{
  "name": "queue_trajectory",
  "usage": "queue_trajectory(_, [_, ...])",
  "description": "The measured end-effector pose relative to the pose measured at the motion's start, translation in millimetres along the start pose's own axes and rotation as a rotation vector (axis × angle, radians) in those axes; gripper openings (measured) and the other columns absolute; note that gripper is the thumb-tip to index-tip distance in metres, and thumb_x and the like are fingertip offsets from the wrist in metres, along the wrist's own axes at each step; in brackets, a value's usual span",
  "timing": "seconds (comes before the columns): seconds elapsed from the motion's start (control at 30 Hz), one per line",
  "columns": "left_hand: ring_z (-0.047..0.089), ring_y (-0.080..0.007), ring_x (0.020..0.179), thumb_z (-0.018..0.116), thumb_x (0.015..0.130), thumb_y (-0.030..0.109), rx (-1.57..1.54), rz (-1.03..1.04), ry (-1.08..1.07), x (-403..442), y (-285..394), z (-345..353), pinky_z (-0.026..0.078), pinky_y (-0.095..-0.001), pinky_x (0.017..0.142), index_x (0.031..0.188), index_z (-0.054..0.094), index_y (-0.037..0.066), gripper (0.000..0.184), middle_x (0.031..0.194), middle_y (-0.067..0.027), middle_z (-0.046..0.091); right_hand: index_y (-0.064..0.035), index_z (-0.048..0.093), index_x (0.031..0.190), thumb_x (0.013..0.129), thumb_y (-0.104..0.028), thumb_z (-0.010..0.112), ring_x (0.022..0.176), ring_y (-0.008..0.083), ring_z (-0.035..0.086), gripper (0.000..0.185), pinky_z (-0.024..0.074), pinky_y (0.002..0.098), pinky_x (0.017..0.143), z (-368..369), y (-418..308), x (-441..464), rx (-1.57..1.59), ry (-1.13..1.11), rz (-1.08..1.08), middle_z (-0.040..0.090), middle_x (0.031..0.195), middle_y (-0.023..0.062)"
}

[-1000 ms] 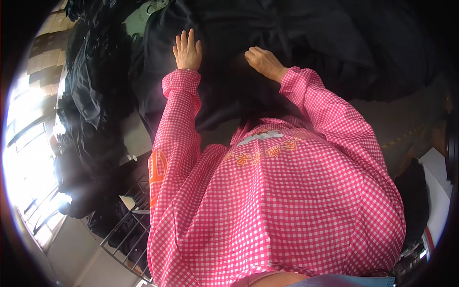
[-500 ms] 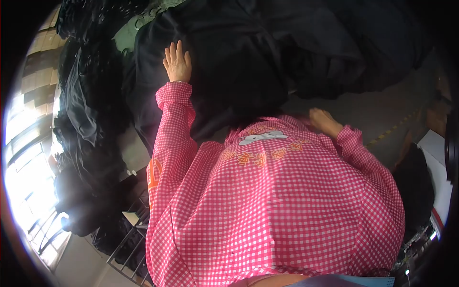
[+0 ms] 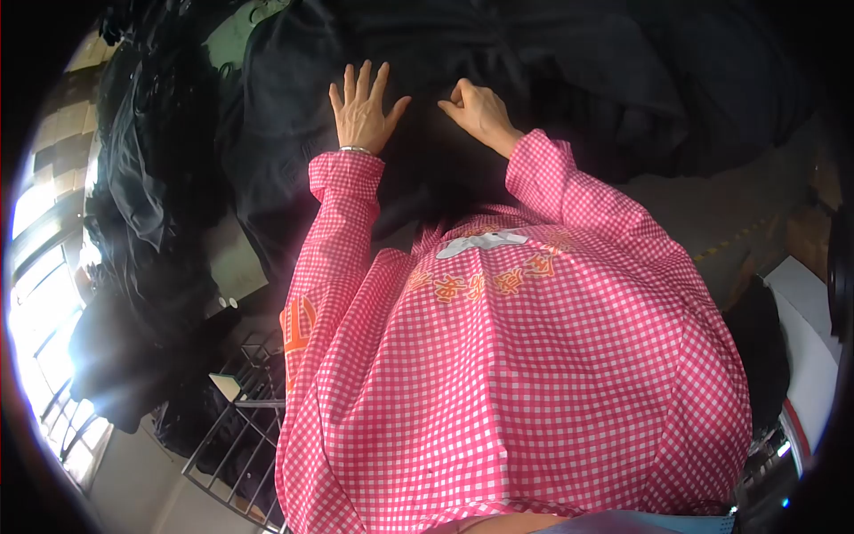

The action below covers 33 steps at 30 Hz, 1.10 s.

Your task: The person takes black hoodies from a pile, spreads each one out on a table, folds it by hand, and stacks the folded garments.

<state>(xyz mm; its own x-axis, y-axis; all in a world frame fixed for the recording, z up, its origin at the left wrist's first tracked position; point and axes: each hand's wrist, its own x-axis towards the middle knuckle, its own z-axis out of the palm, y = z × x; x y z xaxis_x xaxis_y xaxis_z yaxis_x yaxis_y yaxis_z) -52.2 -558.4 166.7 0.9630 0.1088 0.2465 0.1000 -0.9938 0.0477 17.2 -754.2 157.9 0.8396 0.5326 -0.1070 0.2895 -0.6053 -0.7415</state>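
A large spread of black cloth (image 3: 294,116) covers the surface ahead of me, with folds running across it. My left hand (image 3: 365,120) lies palm down on the cloth, fingers spread, a bracelet (image 3: 356,149) at its wrist. To its right, my right hand (image 3: 480,111) is over the same cloth with its fingers curled and thumb and forefinger drawn together. Whether something thin or dark is between them is too dark to make out. Both arms wear pink checked sleeves (image 3: 342,214).
More dark cloth hangs in a heap (image 3: 133,178) at the left. A metal wire rack (image 3: 236,445) stands at lower left, near bright windows (image 3: 40,294). At right are a white panel (image 3: 805,311) and a floor with a yellow-striped line (image 3: 734,236).
My right hand has come up from beside my waist to over the cloth, near the left hand. My left hand has shifted slightly right and spread its thumb outward.
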Motion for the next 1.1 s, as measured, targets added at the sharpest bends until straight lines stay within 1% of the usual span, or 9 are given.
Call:
queue_trajectory(0.07, [0.027, -0.0309, 0.133, 0.053, 0.081, 0.054, -0.012, 0.021, 0.005, 0, -8, 3, 0.019, -0.0535, 0.106, 0.133, 0.042, 0.019, 0.063, 0.139, -0.0081, 0.039, -0.0009, 0.055, 0.086, 0.081, -0.016, 0.062, 0.055, 0.0194, 0.059, 0.017, 0.0452, 0.0276, 0.051, 7, -4, 9, -0.200, -0.048, 0.015, 0.062, 0.066, 0.0085])
queue_trajectory(0.1, [0.027, -0.0309, 0.133, 0.053, 0.081, 0.054, -0.016, 0.008, -0.003, -2, -11, 4, 0.019, -0.0535, 0.106, 0.133, 0.042, 0.019, 0.063, 0.139, -0.0081, 0.039, -0.0009, 0.055, 0.086, 0.081, -0.016, 0.062, 0.055, 0.0194, 0.059, 0.017, 0.0452, 0.0276, 0.051, 11, 0, 12, -0.204, -0.064, 0.015, 0.062, 0.066, 0.0085])
queue_trajectory(0.23, [0.027, -0.0305, 0.133, 0.053, 0.082, 0.053, -0.028, 0.023, 0.020, 0, -21, 8, 0.019, -0.0533, 0.107, 0.133, 0.042, 0.018, 0.063, 0.138, -0.0076, 0.040, -0.0017, 0.053, 0.089, 0.082, -0.014, 0.059, 0.052, 0.0222, 0.059, 0.016, 0.0468, 0.0296, 0.053, 12, 21, 18, -0.050, -0.039, -0.006, 0.062, 0.065, 0.0088])
queue_trajectory(0.43, [0.027, -0.0305, 0.133, 0.054, 0.082, 0.053, -0.041, 0.032, 0.019, 0, -24, 10, 0.019, -0.0530, 0.107, 0.133, 0.042, 0.019, 0.063, 0.138, -0.0076, 0.040, 0.0005, 0.051, 0.087, 0.080, -0.011, 0.057, 0.055, 0.0280, 0.061, 0.015, 0.0493, 0.0349, 0.055, 5, -2, 16, 0.109, -0.083, 0.084, 0.060, 0.059, 0.0099])
queue_trajectory(0.57, [0.027, -0.0305, 0.133, 0.054, 0.082, 0.052, -0.043, 0.037, 0.014, -1, -24, 11, 0.018, -0.0530, 0.107, 0.134, 0.042, 0.018, 0.063, 0.138, -0.0076, 0.040, -0.0018, 0.052, 0.092, 0.081, -0.007, 0.055, 0.052, 0.0180, 0.056, 0.012, 0.0460, 0.0275, 0.053, 22, 11, 22, -0.239, 0.048, -0.025, 0.059, 0.064, 0.0064])
queue_trajectory(0.6, [0.027, -0.0305, 0.133, 0.054, 0.082, 0.052, -0.045, 0.040, 0.017, 1, -24, 11, 0.018, -0.0530, 0.107, 0.134, 0.042, 0.018, 0.063, 0.138, -0.0076, 0.040, -0.0018, 0.052, 0.092, 0.081, -0.007, 0.055, 0.052, 0.0180, 0.056, 0.012, 0.0460, 0.0275, 0.053, 20, 14, 21, -0.241, 0.052, -0.024, 0.059, 0.064, 0.0064])
queue_trajectory(0.73, [0.026, -0.0304, 0.134, 0.054, 0.082, 0.052, -0.069, 0.041, 0.020, -2, -26, 13, 0.018, -0.0529, 0.107, 0.133, 0.042, 0.018, 0.063, 0.138, -0.0075, 0.040, -0.0022, 0.052, 0.087, 0.079, -0.003, 0.056, 0.053, 0.0184, 0.057, 0.009, 0.0459, 0.0279, 0.052, 4, 31, 7, 0.101, 0.002, -0.048, 0.059, 0.066, 0.0066])
queue_trajectory(0.9, [0.026, -0.0303, 0.134, 0.054, 0.081, 0.051, -0.066, 0.038, 0.022, -3, -28, 13, 0.018, -0.0526, 0.107, 0.133, 0.042, 0.018, 0.063, 0.138, -0.0074, 0.039, -0.0028, 0.052, 0.080, 0.078, -0.001, 0.056, 0.053, 0.0209, 0.057, 0.006, 0.0459, 0.0295, 0.051, 11, -1, -4, 0.054, 0.132, -0.242, 0.059, 0.065, 0.0070])
queue_trajectory(1.1, [0.026, -0.0303, 0.134, 0.055, 0.082, 0.051, -0.066, 0.039, 0.021, -3, -29, 12, 0.018, -0.0521, 0.107, 0.133, 0.042, 0.018, 0.063, 0.138, -0.0073, 0.039, -0.0030, 0.050, 0.075, 0.075, 0.000, 0.058, 0.052, 0.0220, 0.056, 0.008, 0.0449, 0.0304, 0.050, 32, 6, 7, -0.102, 0.189, -0.255, 0.058, 0.063, 0.0070])
